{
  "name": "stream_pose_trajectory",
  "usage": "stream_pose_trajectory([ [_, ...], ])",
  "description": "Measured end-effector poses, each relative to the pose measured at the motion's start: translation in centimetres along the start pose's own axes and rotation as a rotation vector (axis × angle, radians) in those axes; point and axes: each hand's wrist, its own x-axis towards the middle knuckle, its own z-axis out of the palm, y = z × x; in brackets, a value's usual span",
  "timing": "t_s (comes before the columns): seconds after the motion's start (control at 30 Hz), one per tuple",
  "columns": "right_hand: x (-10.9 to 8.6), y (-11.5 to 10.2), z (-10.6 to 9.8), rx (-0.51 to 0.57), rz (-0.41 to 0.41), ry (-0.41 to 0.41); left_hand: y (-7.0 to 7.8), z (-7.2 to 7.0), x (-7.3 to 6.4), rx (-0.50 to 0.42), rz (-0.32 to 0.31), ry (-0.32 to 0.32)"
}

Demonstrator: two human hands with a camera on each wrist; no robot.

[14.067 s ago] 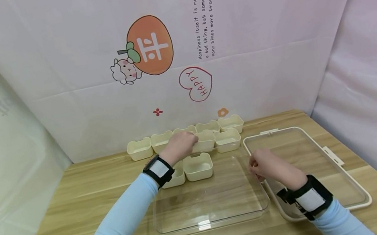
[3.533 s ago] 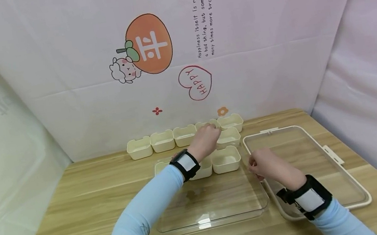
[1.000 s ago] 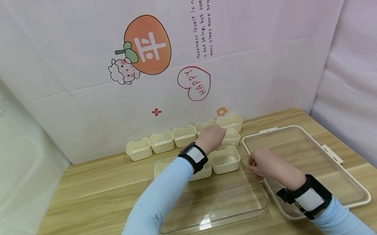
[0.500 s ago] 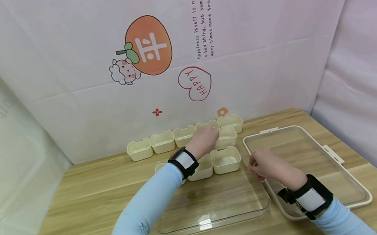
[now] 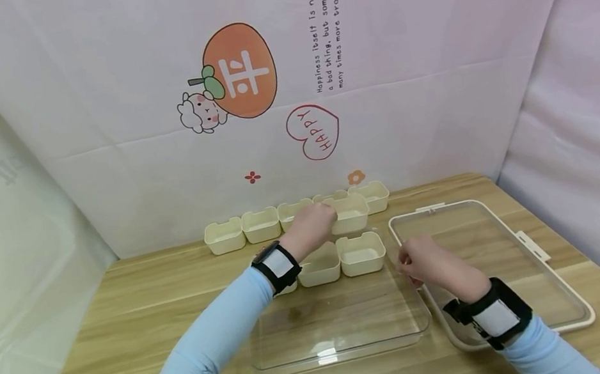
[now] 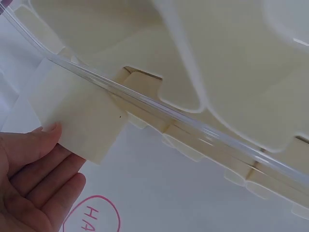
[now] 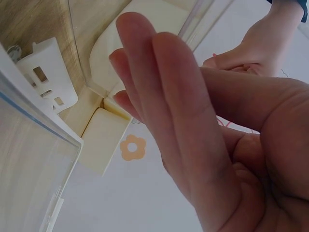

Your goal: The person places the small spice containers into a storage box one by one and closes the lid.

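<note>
My left hand (image 5: 309, 227) pinches the wall of a small cream bin (image 5: 349, 214) and holds it over the far edge of a clear plastic box (image 5: 344, 329); in the left wrist view thumb and fingers grip the bin's side (image 6: 82, 111). Inside the box, along its far side, stand several matching bins, among them the right one (image 5: 361, 254) and a middle one (image 5: 319, 267); the leftmost is mostly behind my left wrist. My right hand (image 5: 434, 264) is by the box's right wall; in the right wrist view its fingers (image 7: 178, 92) are nearly straight, holding nothing visible.
More cream bins (image 5: 225, 237) stand in a row against the printed cloth backdrop (image 5: 160, 188). A clear lid with a white rim and latches (image 5: 575, 294) lies right of the box, beneath my right forearm. Wooden table (image 5: 139, 321) shows at left.
Since 14 s ago another bin stands in the box. Over the last second my left hand has moved left, carrying a bin from the right end of the second row. My right hand stays put.
</note>
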Motion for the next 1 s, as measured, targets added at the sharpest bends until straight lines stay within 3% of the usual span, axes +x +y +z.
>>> stream_pose_trajectory([
  [0.07, 0.0, 0.1, 0.0, 0.003, -0.002, 0.002, -0.2, 0.0, -0.4, -0.006, 0.007, 0.035],
  [0.4, 0.1, 0.3, 0.1, -0.002, -0.011, 0.009, -1.2, -0.2, -2.6, -0.068, -0.015, 0.077],
  [0.67, 0.2, 0.4, 0.2, 0.009, -0.021, 0.015, -1.3, -0.7, -4.3, -0.137, 0.003, 0.125],
  [1.0, 0.1, 0.3, 0.1, 0.012, -0.008, 0.009, -1.3, -1.4, -6.2, -0.091, 0.049, 0.2],
])
